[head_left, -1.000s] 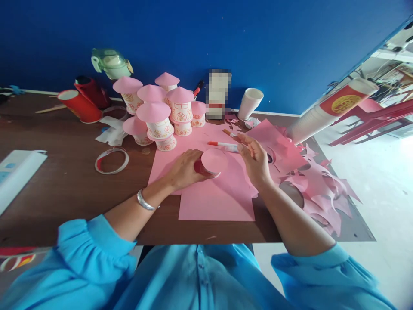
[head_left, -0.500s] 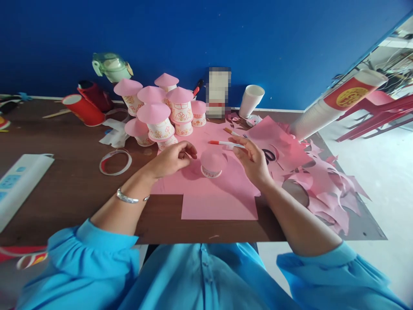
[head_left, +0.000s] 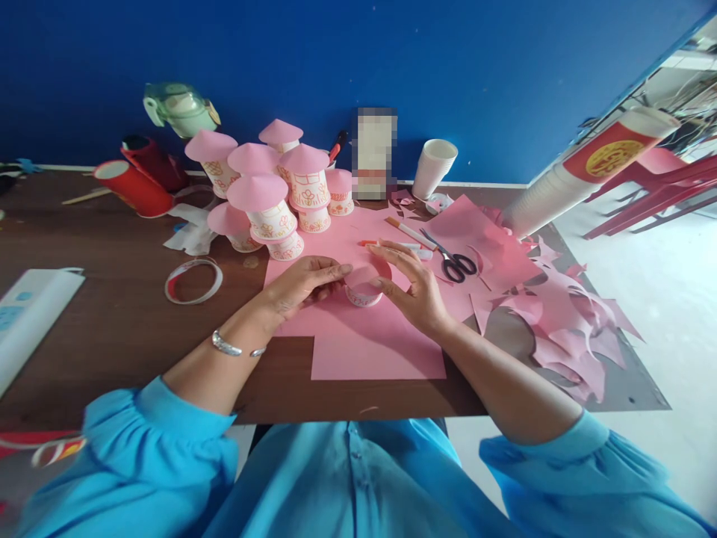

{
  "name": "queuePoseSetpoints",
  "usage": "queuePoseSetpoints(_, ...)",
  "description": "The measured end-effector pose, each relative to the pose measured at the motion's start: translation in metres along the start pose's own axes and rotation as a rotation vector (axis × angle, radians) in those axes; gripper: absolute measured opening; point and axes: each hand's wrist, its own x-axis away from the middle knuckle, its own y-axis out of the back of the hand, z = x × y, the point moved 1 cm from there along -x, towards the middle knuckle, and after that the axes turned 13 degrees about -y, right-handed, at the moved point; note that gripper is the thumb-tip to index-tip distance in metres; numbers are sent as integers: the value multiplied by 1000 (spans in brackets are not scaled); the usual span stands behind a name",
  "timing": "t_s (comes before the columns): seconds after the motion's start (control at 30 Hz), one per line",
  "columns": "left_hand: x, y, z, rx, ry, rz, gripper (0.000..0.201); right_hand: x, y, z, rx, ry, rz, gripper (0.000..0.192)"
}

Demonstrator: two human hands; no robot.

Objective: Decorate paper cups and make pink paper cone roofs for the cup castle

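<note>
A small white paper cup (head_left: 364,297) with a drawn pattern stands on the pink paper sheet (head_left: 381,359), a pink paper cone (head_left: 365,275) over its top like a roof. My left hand (head_left: 305,288) pinches the cone's left edge between thumb and forefinger, the other fingers curled under. Around the cone's right side curves my right hand (head_left: 414,288), thumb on the front and fingers at the far side. Just beyond it lie an orange-tipped marker (head_left: 397,245), a second marker (head_left: 411,233) and black-handled scissors (head_left: 458,267).
Several pink-roofed cup towers (head_left: 269,205) stand at the back left. A tape roll (head_left: 193,282) lies nearer. Pink scraps (head_left: 571,329) cover the right side, below a leaning cup stack (head_left: 554,194). More white cups (head_left: 434,168) stand by the wall.
Both hands have closed in on the pink cone from either side and now touch it. The right hand has moved nearer, uncovering the scissors. The view has shifted slightly.
</note>
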Motion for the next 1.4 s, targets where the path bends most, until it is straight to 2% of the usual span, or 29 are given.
queuePoseSetpoints(0.37, 2, -9, 0, -3, 5, 67, 51, 1, -3, 4, 49, 32, 8, 43)
queuePoseSetpoints(0.53, 1, -11, 0, 6, -3, 67, 54, 1, -3, 6, 66, 41, 4, 43)
queuePoseSetpoints(0.7, 2, -12, -1, 37, 55, 41, 57, 2, -2, 8, 101, 37, 8, 43)
queuePoseSetpoints(1.4, 2, -7, 4, 36, 11, 67, 54, 1, -2, 9, 94, 50, 10, 42)
